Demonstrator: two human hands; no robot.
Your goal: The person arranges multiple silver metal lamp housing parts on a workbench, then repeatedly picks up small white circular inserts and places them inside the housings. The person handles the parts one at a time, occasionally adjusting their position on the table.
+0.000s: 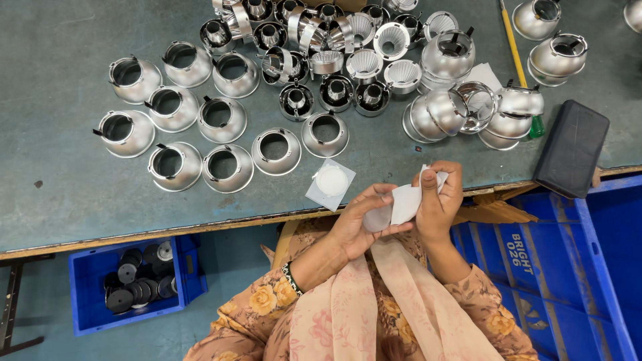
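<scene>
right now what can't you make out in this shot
Head view only:
- Round disc in the left hand: mostly covered by fingers and the white paper.
- Right hand: its palm side is turned away.
- Black parts in the small blue bin: too small to identify.
- Top-row reflectors: cut off by the frame edge.

Grey-green tabletop (60,60), scuffed, with a worn wooden front edge. Below that edge: grey floor (40,307); small blue bin (87,267) to the left, large blue crate (575,267) to the right. Even, flat light.
</scene>
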